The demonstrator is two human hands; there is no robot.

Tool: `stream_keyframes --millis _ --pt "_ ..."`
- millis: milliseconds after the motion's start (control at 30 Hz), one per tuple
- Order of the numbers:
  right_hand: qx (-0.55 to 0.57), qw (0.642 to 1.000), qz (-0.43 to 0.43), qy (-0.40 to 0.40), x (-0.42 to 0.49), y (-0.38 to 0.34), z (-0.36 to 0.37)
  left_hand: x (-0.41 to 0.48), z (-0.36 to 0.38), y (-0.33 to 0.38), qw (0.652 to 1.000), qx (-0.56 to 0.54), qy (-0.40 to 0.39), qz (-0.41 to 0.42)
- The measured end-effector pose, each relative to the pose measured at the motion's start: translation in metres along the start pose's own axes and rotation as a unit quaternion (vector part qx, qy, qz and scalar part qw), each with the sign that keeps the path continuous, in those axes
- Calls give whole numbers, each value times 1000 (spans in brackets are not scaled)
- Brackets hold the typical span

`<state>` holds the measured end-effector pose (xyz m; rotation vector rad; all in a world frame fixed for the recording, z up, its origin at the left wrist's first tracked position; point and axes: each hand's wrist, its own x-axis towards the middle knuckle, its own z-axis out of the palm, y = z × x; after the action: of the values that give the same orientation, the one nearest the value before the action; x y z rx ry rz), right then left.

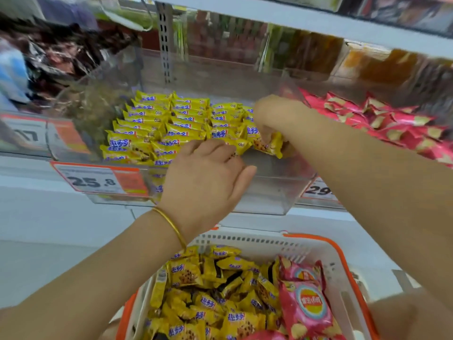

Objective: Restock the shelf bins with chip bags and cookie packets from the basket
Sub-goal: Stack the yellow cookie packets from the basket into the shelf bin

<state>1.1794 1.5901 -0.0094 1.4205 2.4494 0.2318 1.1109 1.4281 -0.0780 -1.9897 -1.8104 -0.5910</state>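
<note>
Head cam: right hand has its fingers pinched on a cookie packet over the bin's front-right gap. Left hand curls over the rows, can't tell its grip. I'd slot the packet in upright, matching those rows, then grab more from the basket.

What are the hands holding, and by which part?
The right hand pinches a yellow cookie packet by its upper end. The left hand curls over packets in the bin; a grip cannot be told.
</note>
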Motion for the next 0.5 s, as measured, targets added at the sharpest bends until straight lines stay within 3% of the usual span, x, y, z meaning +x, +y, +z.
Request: stream_keyframes --millis 233,500 --pt "-49 998 30 36 7 3 14 1 2 0 1000 -5 -15 -5" --pt "-59 998 -7 20 7 -4 26 -1 3 -2 1000 -13 -4 4"
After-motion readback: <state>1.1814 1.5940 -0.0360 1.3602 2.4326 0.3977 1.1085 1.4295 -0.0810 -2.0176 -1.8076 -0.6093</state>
